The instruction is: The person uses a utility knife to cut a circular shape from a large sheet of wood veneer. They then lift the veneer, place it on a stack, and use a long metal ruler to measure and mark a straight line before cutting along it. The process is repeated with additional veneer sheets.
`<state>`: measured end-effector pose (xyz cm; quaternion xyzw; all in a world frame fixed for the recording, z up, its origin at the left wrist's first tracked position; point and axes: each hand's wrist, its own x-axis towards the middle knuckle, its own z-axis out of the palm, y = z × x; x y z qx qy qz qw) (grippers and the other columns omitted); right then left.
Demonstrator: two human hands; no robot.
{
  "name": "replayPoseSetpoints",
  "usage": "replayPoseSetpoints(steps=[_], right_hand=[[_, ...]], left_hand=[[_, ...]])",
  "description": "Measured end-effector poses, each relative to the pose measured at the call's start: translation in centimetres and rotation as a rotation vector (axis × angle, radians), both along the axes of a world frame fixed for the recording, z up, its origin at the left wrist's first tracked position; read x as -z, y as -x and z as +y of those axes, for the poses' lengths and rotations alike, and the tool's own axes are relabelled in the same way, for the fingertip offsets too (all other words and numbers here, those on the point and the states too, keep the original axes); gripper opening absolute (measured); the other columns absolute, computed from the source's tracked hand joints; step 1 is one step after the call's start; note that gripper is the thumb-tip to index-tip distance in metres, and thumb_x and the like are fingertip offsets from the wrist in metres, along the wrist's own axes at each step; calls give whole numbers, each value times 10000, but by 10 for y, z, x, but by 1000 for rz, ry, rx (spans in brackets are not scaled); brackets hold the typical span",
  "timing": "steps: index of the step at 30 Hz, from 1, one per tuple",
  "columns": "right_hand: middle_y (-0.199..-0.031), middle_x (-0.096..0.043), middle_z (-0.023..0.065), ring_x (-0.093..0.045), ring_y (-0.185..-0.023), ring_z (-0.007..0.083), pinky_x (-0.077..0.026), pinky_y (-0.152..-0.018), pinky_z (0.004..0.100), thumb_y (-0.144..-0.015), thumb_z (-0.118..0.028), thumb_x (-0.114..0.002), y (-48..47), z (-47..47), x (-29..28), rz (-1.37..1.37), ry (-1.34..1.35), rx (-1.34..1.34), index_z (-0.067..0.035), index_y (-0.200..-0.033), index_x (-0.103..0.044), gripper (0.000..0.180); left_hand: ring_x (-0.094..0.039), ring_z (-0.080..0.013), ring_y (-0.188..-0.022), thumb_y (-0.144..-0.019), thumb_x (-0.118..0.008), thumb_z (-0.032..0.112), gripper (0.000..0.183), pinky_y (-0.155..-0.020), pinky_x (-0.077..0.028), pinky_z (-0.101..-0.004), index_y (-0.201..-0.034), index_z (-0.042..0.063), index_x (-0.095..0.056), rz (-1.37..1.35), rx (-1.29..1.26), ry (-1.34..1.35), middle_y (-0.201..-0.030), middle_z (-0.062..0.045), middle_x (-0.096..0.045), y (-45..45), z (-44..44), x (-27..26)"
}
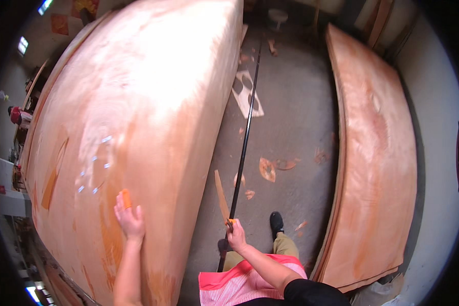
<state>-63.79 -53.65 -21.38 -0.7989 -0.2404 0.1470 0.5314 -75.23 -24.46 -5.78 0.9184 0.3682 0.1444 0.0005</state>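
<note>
My left hand rests palm down on a large stack of wood veneer sheets. An orange piece, seemingly a finger cover, sits at its index finger. Several small whitish tape pieces lie on the sheet ahead of this hand. Low over the floor gap, my right hand is closed around an orange-handled tool, whose kind is partly hidden by the fingers. A narrow veneer strip extends from the same hand. Two thin veneer pieces, one a tapered strip, lie on the stack's left.
A second veneer stack stands to the right by the wall. Between the stacks, a long black pole crosses the grey floor. Veneer scraps and a sheet with round holes lie there. A person is far left.
</note>
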Motion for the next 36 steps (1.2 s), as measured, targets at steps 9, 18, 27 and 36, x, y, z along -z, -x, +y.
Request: replayPoseSetpoints(steps=[9, 18, 27, 36], right_hand=[[-821, -483, 147, -521, -744, 318, -423, -639, 359, -819, -76, -455, 90, -8, -191, -105, -2, -100, -30, -924, -464, 115], [-822, -499, 165, -517, -779, 328, -416, -670, 364, -812, -56, -439, 202, 54, -221, -92, -136, -243, -32, -916, -460, 109], [-846, -533, 169, -526, -814, 322, -413, -716, 374, -833, -72, -433, 288, 98, -180, -186, -52, -292, -42, -932, -482, 114], [-734, -606, 171, -578, -647, 358, -441, -537, 450, -867, -303, -427, 329, 142, -201, -557, 474, -553, -283, -1278, -338, 422]], left_hand=[[-238, -342, -1235, -801, -519, 259, 632, -999, -241, -379, -1291, -19, -233, -206, 57, 492, -1370, -183, -178, 158, -61, -26], [-477, -290, -1072, -830, -508, 242, 449, -902, -371, -337, -1161, -49, -423, -294, -131, 961, -1140, -209, -489, 434, -251, -88], [-588, -163, -708, -638, -693, 427, 504, -640, -454, -290, -948, 47, -575, 31, -285, 1496, -753, -72, -618, 624, -369, -100], [-589, -328, -710, -688, -605, 461, 428, -611, -465, -410, -850, 65, -599, -14, -705, 962, -731, -169, -601, 688, -323, -76]])
